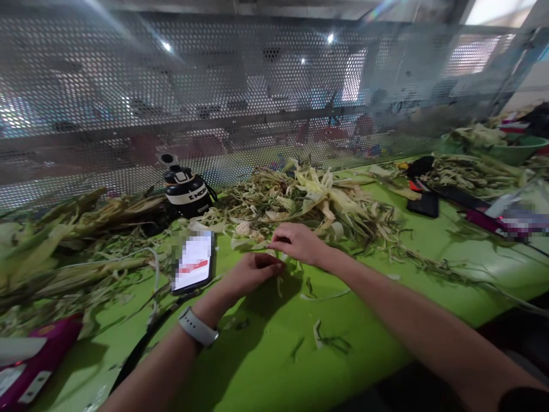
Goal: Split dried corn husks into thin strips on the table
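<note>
Both my hands meet over the green tabletop (266,355), just in front of a heap of dried corn husks (274,197). My left hand (253,273), with a pale-banded watch (198,328) on its wrist, has thumb and fingers pinched together. Close beside it, my right hand (300,245) is also pinched, fingers pointing left. Thin pale strips of husk (281,285) hang or lie around the fingertips; exactly what each hand grips is too small to make out. A lit phone (195,263) lies left of my left hand.
A black bottle (186,191) stands behind the phone. More husks (81,229) cover the left side, near a magenta device (43,360). Right of the heap lie a dark phone (422,204), another magenta device (493,223) and a green basin (510,150). A perforated metal screen (240,74) stands behind.
</note>
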The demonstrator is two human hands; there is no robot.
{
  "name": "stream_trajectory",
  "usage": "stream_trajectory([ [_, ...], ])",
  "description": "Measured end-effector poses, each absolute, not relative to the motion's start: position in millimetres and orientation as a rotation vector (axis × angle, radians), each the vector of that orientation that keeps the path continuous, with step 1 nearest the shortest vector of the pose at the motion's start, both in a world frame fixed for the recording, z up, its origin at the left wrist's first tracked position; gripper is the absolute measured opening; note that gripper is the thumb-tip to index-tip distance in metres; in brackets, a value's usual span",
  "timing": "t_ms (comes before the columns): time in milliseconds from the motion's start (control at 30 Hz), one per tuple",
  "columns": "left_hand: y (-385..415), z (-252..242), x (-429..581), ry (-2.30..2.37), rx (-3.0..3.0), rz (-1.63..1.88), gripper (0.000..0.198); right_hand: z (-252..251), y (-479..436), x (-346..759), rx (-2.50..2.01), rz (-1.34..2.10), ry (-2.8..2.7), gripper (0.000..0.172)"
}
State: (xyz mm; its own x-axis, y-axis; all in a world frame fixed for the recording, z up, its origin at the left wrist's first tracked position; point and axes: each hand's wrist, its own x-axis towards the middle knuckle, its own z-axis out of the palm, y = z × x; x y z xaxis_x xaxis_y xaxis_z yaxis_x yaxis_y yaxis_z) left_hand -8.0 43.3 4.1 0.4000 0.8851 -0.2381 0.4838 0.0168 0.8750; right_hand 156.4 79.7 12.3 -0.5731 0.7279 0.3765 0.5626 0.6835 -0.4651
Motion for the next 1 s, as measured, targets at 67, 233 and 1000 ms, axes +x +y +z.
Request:
stream_trajectory([
  [67,42.1,5.6,-6.5,1.263,1.615,0.505,0.034,12.9,78.6,154.8,-0.975,0.407,-2.334,0.017],
  [233,43.3,2.3,-4.8,1.228,1.574,0.558,0.036,33.8,69.2,173.3,-1.304,0.358,-2.247,0.020],
  [1000,49.6,-5.2,-10.9,1.166,1.621,0.558,0.018,27.2,71.0,175.6,-1.196,1.471,-2.322,0.015],
])
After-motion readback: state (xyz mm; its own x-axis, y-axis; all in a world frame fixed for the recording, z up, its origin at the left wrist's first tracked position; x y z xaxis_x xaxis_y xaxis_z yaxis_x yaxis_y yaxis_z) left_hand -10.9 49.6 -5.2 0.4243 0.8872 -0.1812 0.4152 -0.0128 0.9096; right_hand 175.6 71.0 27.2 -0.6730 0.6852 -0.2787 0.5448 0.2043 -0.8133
